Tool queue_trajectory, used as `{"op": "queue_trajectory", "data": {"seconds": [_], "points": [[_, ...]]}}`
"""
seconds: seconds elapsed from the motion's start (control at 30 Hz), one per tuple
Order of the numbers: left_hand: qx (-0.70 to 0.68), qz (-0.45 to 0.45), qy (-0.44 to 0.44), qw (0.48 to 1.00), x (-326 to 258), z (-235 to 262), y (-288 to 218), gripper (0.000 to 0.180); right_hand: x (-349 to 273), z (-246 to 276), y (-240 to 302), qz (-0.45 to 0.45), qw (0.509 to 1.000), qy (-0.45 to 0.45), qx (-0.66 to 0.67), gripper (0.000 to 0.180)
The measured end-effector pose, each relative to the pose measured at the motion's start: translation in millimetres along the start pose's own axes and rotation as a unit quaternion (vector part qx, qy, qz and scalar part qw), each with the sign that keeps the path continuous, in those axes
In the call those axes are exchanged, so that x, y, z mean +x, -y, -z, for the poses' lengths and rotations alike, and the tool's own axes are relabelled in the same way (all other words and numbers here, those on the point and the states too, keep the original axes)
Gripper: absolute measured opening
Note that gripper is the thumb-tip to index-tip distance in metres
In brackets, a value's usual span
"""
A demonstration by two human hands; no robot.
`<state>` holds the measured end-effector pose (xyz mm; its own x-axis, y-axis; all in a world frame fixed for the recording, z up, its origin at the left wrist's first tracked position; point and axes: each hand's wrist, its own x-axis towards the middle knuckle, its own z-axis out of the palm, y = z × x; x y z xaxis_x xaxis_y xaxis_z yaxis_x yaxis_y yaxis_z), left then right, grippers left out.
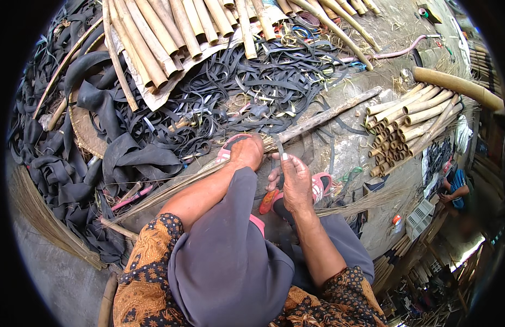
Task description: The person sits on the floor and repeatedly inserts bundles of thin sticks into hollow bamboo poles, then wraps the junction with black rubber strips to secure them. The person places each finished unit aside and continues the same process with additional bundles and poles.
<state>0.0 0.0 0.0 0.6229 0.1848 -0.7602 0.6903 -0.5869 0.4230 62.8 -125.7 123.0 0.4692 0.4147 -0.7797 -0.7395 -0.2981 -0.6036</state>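
My left hand (247, 152) is closed around a bundle of thin, straw-coloured sticks (179, 188), which runs down to the left. From the bundle's right end a rough wooden pole (334, 113) reaches up to the right. Just right of that hand, my right hand (295, 182) pinches a narrow dark rubber strip (278, 144) between thumb and fingers. The strip rises to where sticks and pole meet; how it passes around them is hard to see. Below the right hand's fingers lies a small orange-red object (268, 201) whose kind I cannot make out.
Tangled black rubber strips (247, 82) spread ahead, with larger rubber pieces (138, 158) at left. Bamboo poles (149, 38) lie on a sheet at the top. Short bamboo lengths (400, 125) are stacked at right. Loose sticks (50, 223) lie far left. Another person (457, 188) sits far right.
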Motion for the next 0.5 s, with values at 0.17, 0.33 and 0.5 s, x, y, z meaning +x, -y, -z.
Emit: {"op": "queue_trajectory", "data": {"seconds": [0.17, 0.33, 0.5], "points": [[-0.042, 0.027, -0.052, 0.997, -3, 1, 4, 0.047, -3, -2, -9, -0.020, 0.999, -0.030, -0.034, 0.035], [-0.038, 0.026, -0.062, 0.997, -4, 0, 1, 0.065, -9, 0, -13, -0.047, 0.997, -0.053, -0.042, 0.034], [-0.024, 0.016, -0.056, 0.998, -7, 2, 0, 0.068, -10, -1, -7, -0.050, 0.996, -0.056, -0.052, 0.034]]}}
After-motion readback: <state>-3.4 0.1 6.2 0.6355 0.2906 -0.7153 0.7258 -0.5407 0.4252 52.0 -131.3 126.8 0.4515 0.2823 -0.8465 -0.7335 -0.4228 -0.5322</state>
